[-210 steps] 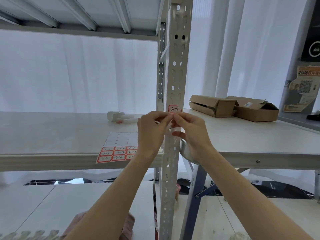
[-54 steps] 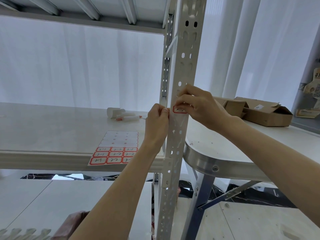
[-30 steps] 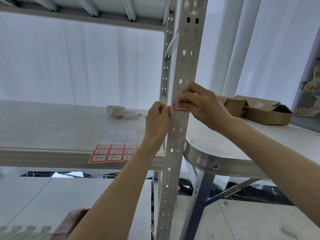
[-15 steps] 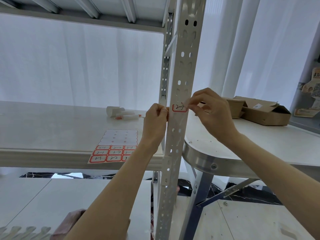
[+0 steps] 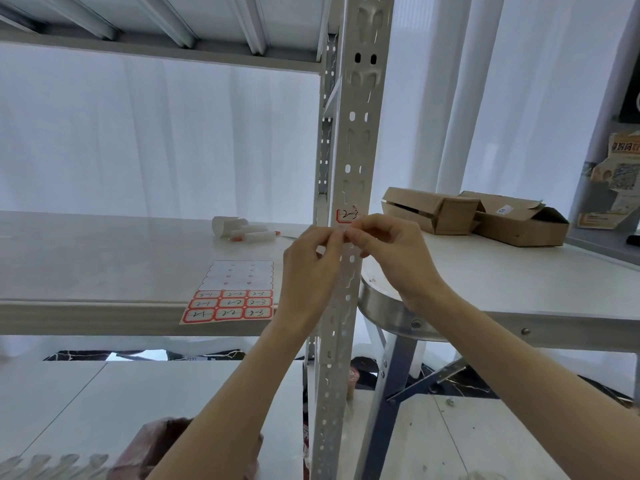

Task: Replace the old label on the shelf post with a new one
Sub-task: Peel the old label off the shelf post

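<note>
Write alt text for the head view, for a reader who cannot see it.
A person's left hand and right hand meet fingertip to fingertip at a perforated shelf post, just below a red-bordered label stuck on it. A label sheet lies on the shelf at left; cardboard boxes sit at right.

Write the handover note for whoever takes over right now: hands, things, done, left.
Left hand and right hand: fingertips meet at the post, just under the label; whether they pinch anything is unclear.
Label: red-edged, handwritten, stuck on the post, lower right corner behind the fingers.
Sticker sheet: on the shelf left of the post, upper rows used.
Done: a label is on the post, probably the new one.
Left: press it flat, check that corner.
</note>
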